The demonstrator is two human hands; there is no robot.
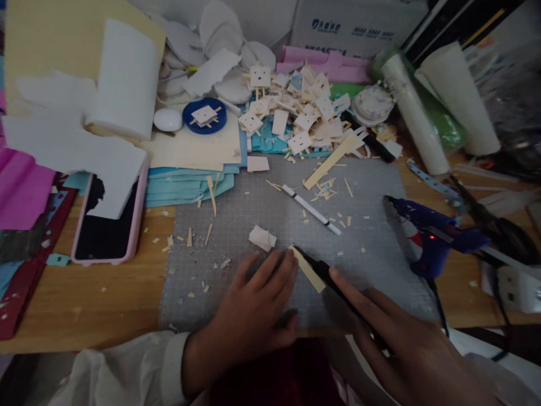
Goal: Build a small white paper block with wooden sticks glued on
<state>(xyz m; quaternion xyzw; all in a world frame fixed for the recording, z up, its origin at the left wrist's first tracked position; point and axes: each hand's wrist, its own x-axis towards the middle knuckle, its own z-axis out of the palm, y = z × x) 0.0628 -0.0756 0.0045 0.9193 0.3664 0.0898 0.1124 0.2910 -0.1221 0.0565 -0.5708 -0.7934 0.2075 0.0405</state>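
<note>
My left hand point(264, 301) lies flat with its fingers stretched out, the fingertips pressing on the far end of a narrow pale yellow paper strip point(310, 273). My right hand point(406, 338) is closed around a black utility knife point(327, 273), index finger stretched along its top. The blade end lies along the strip's right edge, close to my left fingertips. Both hands are over a grey cutting mat point(372, 282). Just beyond my left fingers sits a small crumpled white paper piece point(262, 238). Farther off lies a white pen point(311, 210).
Small square paper figures point(300, 144) with drawn faces are heaped at the back. A blue glue gun point(439, 225) with a red light lies right. A pink-cased phone point(107, 225), partly under white paper, lies left. Paper scraps point(325, 189) litter the mat.
</note>
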